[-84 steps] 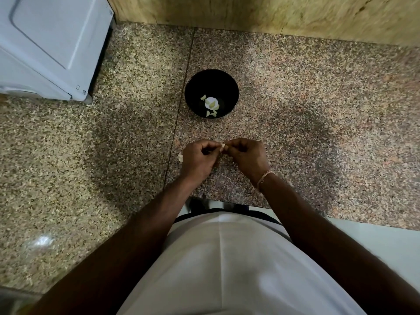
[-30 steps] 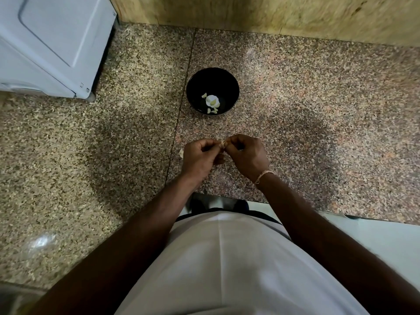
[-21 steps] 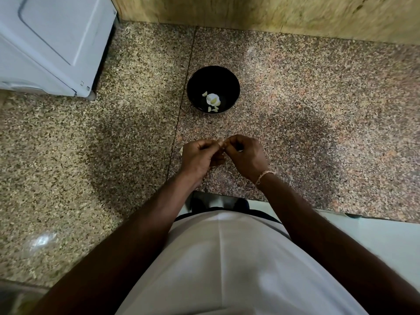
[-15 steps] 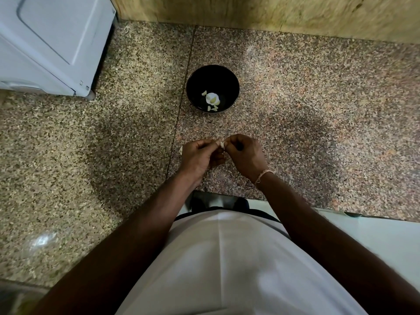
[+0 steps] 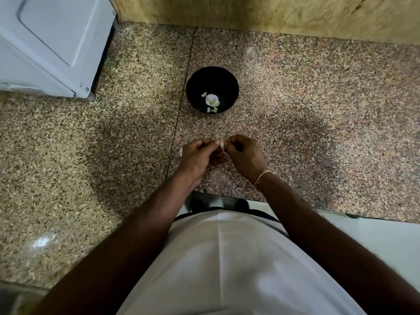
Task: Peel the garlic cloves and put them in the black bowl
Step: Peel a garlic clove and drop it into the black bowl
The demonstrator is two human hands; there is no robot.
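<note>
At the upper left of the frame a white appliance (image 5: 52,42) stands on the speckled stone counter (image 5: 113,155). Just left of centre, the left hand (image 5: 200,155) has its fingers curled and pinched on a garlic clove (image 5: 222,144), which sits between the two hands near the middle of the frame. A pale bit (image 5: 181,151) shows at the left hand's outer edge; whether it is another clove or loose skin is too small to tell. The right hand (image 5: 244,155), a thin bracelet (image 5: 262,176) at its wrist, has its fingers curled too, nipping the same clove or its skin from the other side. A strip of skin seems to hang below the clove.

The step in hand looks like peeling: the clove is not yet bare. The next move calls for pulling the loosened skin away with the right fingers while the left fingers hold the clove firm, then carrying it up to the black bowl (image 5: 193,96), which stands above the hands in the upper middle and already holds a few pale peeled pieces (image 5: 212,101).

Compared with the earlier frames, little differs: both hands stay together at the same spot, the pinch only shifts slightly, and the bowl's contents look unchanged.
</note>
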